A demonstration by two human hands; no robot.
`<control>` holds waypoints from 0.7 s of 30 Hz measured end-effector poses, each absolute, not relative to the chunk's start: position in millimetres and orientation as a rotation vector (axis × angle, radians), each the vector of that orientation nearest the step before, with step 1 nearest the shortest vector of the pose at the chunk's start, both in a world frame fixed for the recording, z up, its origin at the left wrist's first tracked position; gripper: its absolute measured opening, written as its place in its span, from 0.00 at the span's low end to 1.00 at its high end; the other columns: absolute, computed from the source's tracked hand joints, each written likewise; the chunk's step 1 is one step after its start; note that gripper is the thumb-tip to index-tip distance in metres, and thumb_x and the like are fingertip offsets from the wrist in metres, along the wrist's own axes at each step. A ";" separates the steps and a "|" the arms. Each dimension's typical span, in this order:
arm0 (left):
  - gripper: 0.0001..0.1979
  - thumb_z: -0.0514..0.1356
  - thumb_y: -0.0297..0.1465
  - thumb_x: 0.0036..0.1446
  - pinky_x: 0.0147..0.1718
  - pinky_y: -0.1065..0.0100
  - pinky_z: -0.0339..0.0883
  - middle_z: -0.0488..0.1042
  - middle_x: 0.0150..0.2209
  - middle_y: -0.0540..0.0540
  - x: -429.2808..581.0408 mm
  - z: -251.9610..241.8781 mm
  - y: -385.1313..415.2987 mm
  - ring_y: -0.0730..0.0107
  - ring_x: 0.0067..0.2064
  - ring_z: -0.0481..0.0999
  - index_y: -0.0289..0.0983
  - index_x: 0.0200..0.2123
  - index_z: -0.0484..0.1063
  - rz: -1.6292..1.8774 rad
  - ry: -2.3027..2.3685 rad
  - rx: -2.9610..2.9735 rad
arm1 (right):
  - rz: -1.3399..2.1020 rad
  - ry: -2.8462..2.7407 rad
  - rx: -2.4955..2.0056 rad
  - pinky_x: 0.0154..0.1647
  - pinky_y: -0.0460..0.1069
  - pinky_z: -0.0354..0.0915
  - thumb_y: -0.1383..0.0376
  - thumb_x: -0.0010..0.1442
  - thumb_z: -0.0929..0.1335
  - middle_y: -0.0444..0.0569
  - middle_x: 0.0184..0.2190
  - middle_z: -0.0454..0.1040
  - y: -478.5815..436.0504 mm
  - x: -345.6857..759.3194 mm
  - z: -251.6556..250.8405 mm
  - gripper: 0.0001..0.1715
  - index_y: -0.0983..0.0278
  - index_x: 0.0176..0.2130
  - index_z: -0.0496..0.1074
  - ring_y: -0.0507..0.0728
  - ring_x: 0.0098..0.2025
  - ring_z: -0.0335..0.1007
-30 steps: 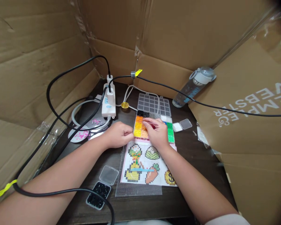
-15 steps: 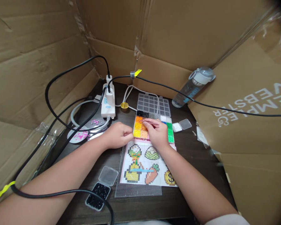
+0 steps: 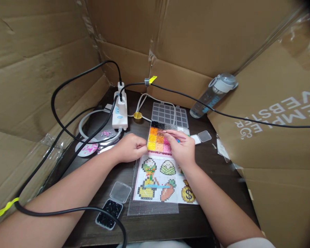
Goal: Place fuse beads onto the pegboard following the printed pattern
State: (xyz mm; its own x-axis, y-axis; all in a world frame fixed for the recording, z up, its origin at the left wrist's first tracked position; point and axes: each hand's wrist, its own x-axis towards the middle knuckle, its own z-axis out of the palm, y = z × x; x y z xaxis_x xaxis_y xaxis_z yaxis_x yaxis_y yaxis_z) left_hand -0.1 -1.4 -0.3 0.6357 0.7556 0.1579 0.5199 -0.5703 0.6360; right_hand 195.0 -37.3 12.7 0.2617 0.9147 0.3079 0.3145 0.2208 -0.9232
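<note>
A compartmented bead box (image 3: 157,139) with orange, yellow, pink and green beads lies open on the dark table. My right hand (image 3: 184,148) holds thin tweezers (image 3: 170,134) whose tips point left over the orange and pink compartments. My left hand (image 3: 130,148) rests curled against the box's left side. Just in front lies a pegboard (image 3: 153,206) with a pattern sheet (image 3: 162,179) showing a duck, a carrot and a money bag.
A small open case of black beads (image 3: 109,209) sits front left. A white power strip (image 3: 119,112) with black cables, a pink-beaded round board (image 3: 89,149), a small white bead case (image 3: 196,139) and a leaning water bottle (image 3: 213,94) stand around. Cardboard walls enclose the table.
My right hand has shifted right, uncovering the pink compartment and the money bag picture; the tweezers moved with it. My left hand has stayed put.
</note>
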 end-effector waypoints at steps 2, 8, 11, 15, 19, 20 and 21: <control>0.16 0.53 0.29 0.50 0.21 0.71 0.45 0.48 0.15 0.56 -0.2 0.2 -1.4 0.80 0.19 0.51 0.36 0.14 0.50 0.561 0.991 2.311 | 0.634 -1.284 -1.330 0.40 0.53 0.73 0.66 0.53 0.73 0.48 0.32 0.81 -48.8 201.3 24.5 0.05 0.60 0.34 0.81 0.56 0.35 0.77; 0.17 0.52 0.30 0.50 0.21 0.71 0.44 0.48 0.14 0.55 0.4 -2.2 0.0 0.80 0.19 0.50 0.37 0.14 0.49 0.566 0.996 2.327 | 0.723 -1.491 -1.451 0.37 0.53 0.72 0.66 0.53 0.73 0.47 0.30 0.80 -88.8 234.2 35.6 0.05 0.58 0.33 0.82 0.56 0.34 0.75; 0.17 0.52 0.31 0.50 0.21 0.70 0.44 0.47 0.15 0.55 1.5 -4.4 0.6 0.80 0.19 0.49 0.37 0.14 0.48 0.567 0.999 2.317 | 0.865 -1.596 -1.472 0.36 0.53 0.71 0.65 0.54 0.73 0.48 0.30 0.80 -104.8 246.2 24.0 0.05 0.58 0.33 0.82 0.56 0.33 0.74; 0.17 0.52 0.31 0.50 0.21 0.70 0.43 0.47 0.15 0.55 2.4 -4.1 0.7 0.80 0.20 0.49 0.36 0.14 0.49 0.568 1.002 2.317 | 0.915 -1.693 -1.445 0.38 0.54 0.69 0.66 0.55 0.73 0.48 0.28 0.79 -115.6 248.2 10.1 0.06 0.57 0.35 0.82 0.56 0.33 0.73; 0.16 0.52 0.30 0.49 0.21 0.71 0.44 0.47 0.15 0.55 2.8 -1.9 0.8 0.80 0.20 0.49 0.36 0.14 0.50 0.563 1.013 2.321 | 0.953 -1.663 -1.420 0.37 0.53 0.70 0.67 0.54 0.73 0.48 0.29 0.79 -117.8 243.9 5.1 0.07 0.57 0.35 0.82 0.56 0.33 0.72; 0.16 0.52 0.30 0.49 0.21 0.71 0.44 0.47 0.14 0.55 3.0 -1.6 0.8 0.80 0.20 0.49 0.36 0.14 0.50 0.563 1.013 2.320 | 0.969 -1.645 -1.414 0.37 0.52 0.70 0.67 0.54 0.73 0.48 0.29 0.79 -117.9 243.2 4.5 0.07 0.57 0.35 0.82 0.56 0.34 0.73; 0.16 0.52 0.29 0.49 0.21 0.71 0.44 0.47 0.14 0.55 3.2 -1.3 0.9 0.80 0.20 0.49 0.36 0.13 0.50 0.565 1.009 2.319 | 0.984 -1.629 -1.410 0.37 0.52 0.71 0.67 0.54 0.73 0.48 0.29 0.79 -117.9 242.7 4.0 0.08 0.57 0.35 0.82 0.56 0.34 0.73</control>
